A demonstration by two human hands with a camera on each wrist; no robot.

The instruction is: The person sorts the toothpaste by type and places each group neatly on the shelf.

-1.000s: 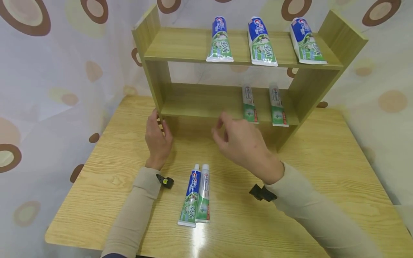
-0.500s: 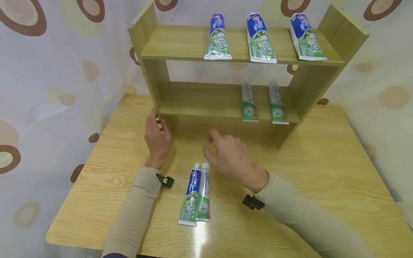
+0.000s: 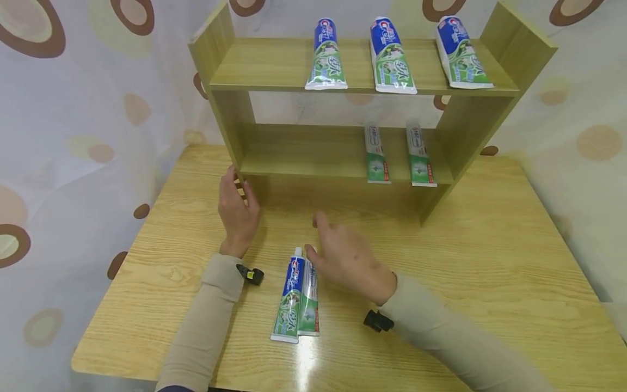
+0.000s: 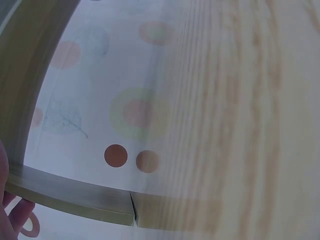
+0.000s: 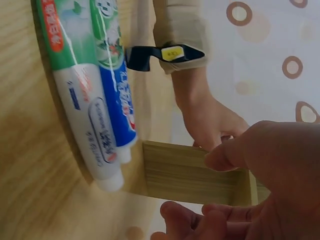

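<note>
My left hand (image 3: 238,212) grips the lower left side panel of the wooden shelf (image 3: 303,177), thumb on the inner side and fingers outside. In the right wrist view that hand (image 5: 207,120) is at the panel too. My right hand (image 3: 348,256) hovers over the table, thumb and fingers apart with nothing between them. Just below its thumb lies a white-and-green toothpaste tube (image 3: 309,310), its cap end hidden in the head view. A blue-and-green toothpaste tube (image 3: 289,305) lies against its left side. Both tubes (image 5: 90,120) show their caps in the right wrist view.
On the upper board are three blue-and-green toothpaste tubes (image 3: 326,60), spaced apart. Two white-and-green tubes (image 3: 376,158) lie toward the right of the lower board. The shelf stands at the back of the wooden table (image 3: 480,256), before a patterned wall covering (image 3: 93,98).
My right hand has moved from the front of the lower board down and left to the two tubes on the table, its fingers spreading. My left hand stays on the panel.
</note>
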